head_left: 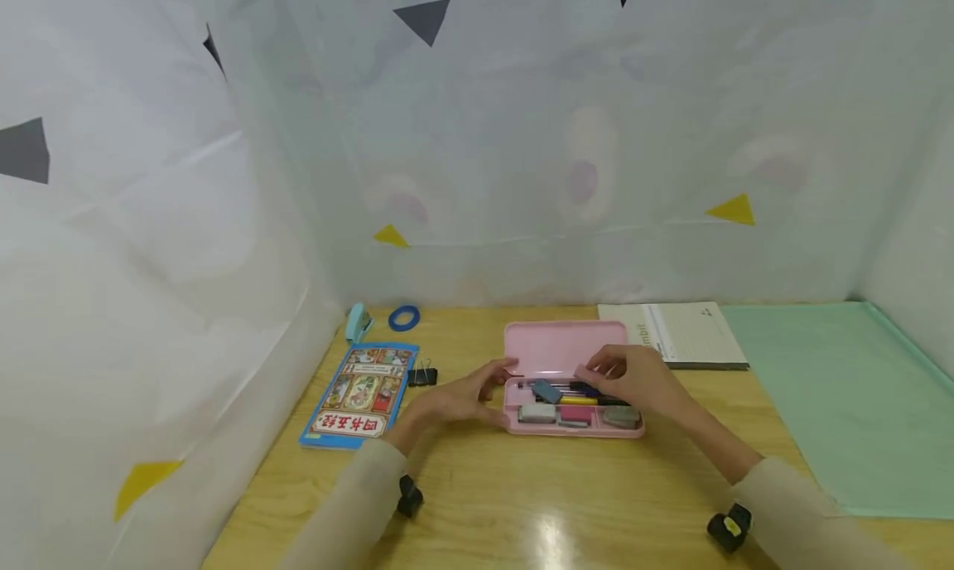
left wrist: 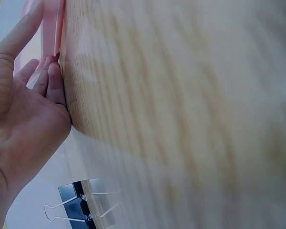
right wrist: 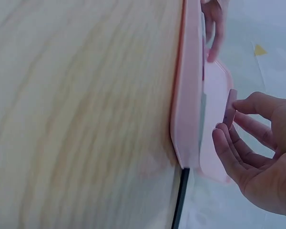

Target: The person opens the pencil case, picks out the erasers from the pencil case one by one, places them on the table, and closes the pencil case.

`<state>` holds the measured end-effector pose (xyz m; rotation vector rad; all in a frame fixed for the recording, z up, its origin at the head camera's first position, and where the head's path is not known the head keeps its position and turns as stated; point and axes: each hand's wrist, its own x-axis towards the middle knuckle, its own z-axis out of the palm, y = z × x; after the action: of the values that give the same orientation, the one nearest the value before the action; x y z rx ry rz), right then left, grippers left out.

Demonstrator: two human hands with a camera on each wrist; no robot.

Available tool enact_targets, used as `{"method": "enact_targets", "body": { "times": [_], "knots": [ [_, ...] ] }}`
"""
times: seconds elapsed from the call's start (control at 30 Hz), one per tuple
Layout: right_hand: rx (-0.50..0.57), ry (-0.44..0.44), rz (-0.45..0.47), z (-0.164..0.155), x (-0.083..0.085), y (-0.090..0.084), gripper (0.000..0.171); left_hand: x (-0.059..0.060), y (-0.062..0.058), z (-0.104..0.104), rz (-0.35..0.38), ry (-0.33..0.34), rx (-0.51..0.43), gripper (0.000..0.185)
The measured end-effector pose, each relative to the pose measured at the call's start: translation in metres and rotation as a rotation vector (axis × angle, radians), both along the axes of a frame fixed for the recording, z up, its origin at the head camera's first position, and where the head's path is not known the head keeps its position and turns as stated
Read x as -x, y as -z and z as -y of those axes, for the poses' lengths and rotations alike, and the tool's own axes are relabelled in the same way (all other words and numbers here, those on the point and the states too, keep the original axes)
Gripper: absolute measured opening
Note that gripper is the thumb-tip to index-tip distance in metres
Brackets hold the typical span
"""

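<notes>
An open pink pencil case (head_left: 574, 432) lies on the table with its lid raised at the back. Pens and a blue eraser (head_left: 546, 390) fill its rear compartment; several eraser-like blocks sit along the front. My left hand (head_left: 456, 398) holds the case's left end, thumb by the front corner and fingers toward the hinge. Over the right part of the case, my right hand (head_left: 637, 379) pinches a small, flat pink eraser (right wrist: 230, 109) between thumb and fingertips. In the right wrist view, that eraser is raised above the case rim, in front of the lid.
Left of the case lie a blue-edged book (head_left: 361, 396), a black binder clip (head_left: 422, 377), a light blue stapler (head_left: 358, 323) and a blue tape roll (head_left: 404, 318). Behind, to the right, is a notebook (head_left: 693, 334) beside a green mat (head_left: 857, 404). White sheeting hangs at the back and sides.
</notes>
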<state>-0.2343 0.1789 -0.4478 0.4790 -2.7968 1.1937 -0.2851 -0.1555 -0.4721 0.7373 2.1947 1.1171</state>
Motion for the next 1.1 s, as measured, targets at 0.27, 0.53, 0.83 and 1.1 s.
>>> {"method": "enact_targets", "body": {
  "times": [0.27,0.53,0.83,1.1],
  "knots": [
    [0.0,0.087,0.0,-0.036,-0.008,-0.015,0.033,0.004,-0.008,0.0,0.012,0.0,0.0,0.098],
    [-0.061,0.149,-0.021,-0.072,-0.012,-0.01,0.033,0.006,-0.008,0.001,-0.005,0.006,0.019,0.099],
    [-0.187,0.091,-0.015,-0.088,-0.007,0.012,0.024,0.005,0.0,0.001,0.0,0.008,0.005,0.098],
    [-0.199,0.091,-0.022,-0.087,-0.005,0.018,0.027,0.003,0.004,0.001,0.009,-0.002,-0.002,0.097]
  ]
}}
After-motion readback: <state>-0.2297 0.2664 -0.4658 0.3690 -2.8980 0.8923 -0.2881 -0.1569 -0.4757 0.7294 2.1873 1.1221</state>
